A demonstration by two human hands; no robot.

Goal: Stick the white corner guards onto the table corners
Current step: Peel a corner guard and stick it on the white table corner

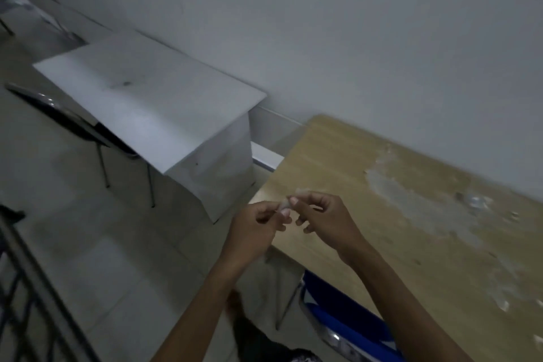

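A small pale, translucent corner guard [286,206] is pinched between the fingertips of both hands, just over the near left corner of the wooden table [367,185]. My left hand [258,226] grips it from the left. My right hand [320,217] grips it from the right with thumb and forefinger. The frame is blurred, so the guard's shape is unclear. A few more small clear pieces [477,203] lie on the worn, peeling patch of the wooden table top.
A white table [141,103] stands to the left against the wall, with a dark chair [73,123] tucked under it. A blue chair [343,320] sits under the wooden table's near edge. A dark metal frame [26,288] is at the lower left on the tiled floor.
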